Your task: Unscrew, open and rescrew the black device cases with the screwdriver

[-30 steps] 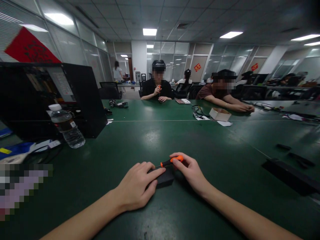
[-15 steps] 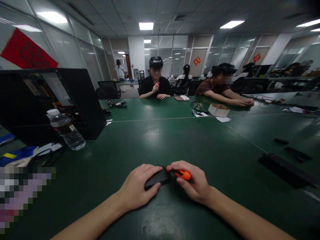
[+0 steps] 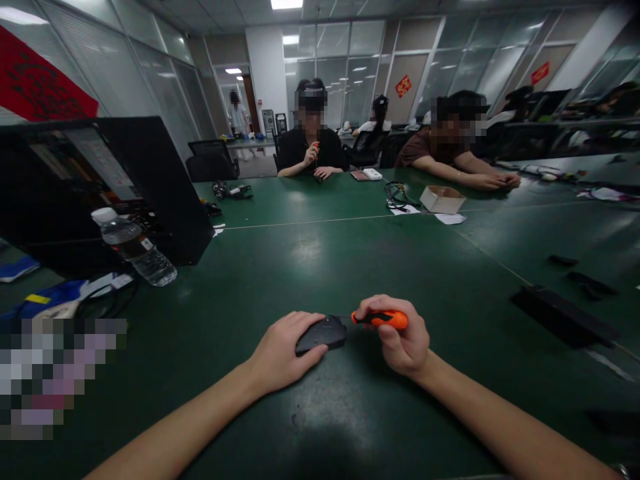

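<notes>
A black computer mouse (image 3: 324, 335) lies on the green table, with my left hand (image 3: 285, 347) wrapped around its left end, thumb on the near side and fingers over the far side. My right hand (image 3: 403, 337) is closed on the orange and black handle of a screwdriver (image 3: 393, 319). The thin shaft points left, and its tip is over or against the far right part of the mouse; whether it touches I cannot tell.
At left stand an opened computer case (image 3: 185, 193) and a water bottle (image 3: 137, 248). A black box-like object (image 3: 563, 317) lies at right. Across the table (image 3: 300, 260) are a small carton (image 3: 443, 199), cables (image 3: 397, 197) and two seated people (image 3: 313, 150).
My right hand has moved right and away from me with the screwdriver, so its shaft now shows. The mouse has shifted slightly right. The camera view has tilted down.
</notes>
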Available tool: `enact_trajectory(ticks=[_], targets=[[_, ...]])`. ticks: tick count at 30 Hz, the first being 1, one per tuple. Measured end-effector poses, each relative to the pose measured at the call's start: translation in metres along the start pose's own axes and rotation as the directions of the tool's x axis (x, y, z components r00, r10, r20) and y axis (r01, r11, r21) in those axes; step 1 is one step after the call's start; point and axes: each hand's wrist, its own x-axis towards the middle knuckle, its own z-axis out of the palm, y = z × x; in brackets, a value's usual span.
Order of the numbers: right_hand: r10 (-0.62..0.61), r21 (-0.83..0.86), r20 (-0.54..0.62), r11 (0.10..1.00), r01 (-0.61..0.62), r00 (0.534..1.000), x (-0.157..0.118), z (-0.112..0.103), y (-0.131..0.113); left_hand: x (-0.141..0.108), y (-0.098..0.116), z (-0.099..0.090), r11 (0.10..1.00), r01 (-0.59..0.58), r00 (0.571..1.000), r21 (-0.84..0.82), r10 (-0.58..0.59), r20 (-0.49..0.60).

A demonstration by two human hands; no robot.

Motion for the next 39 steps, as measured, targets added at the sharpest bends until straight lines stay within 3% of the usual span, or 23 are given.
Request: enact_trajectory(ticks=[13,27,34,39], targets=[[-0.124,0.057,0.129,0.991,0.118,0.984,0.011,-0.008,-0.017,0.002,-0.003,0.002,1.000,-0.022,0.999,-0.004,0.022,-0.025],[0.114,0.108,0.073,0.987,-0.122,0.991,0.007,-0.013,-0.019,0.002,-0.002,0.003,0.999,-0.005,1.000,-0.050,0.005,-0.007],[0.029,0.043,0.206,0.998,-0.039,0.978,0.012,-0.017,-0.024,-0.001,-0.003,0.002,0.996,0.025,1.000,-0.088,-0.025,-0.005],[0.035,0.010,0.271,0.999,-0.039,0.962,0.013,-0.019,-0.028,-0.002,-0.005,0.002,0.994,0.049,0.999,-0.098,-0.049,0.001]])
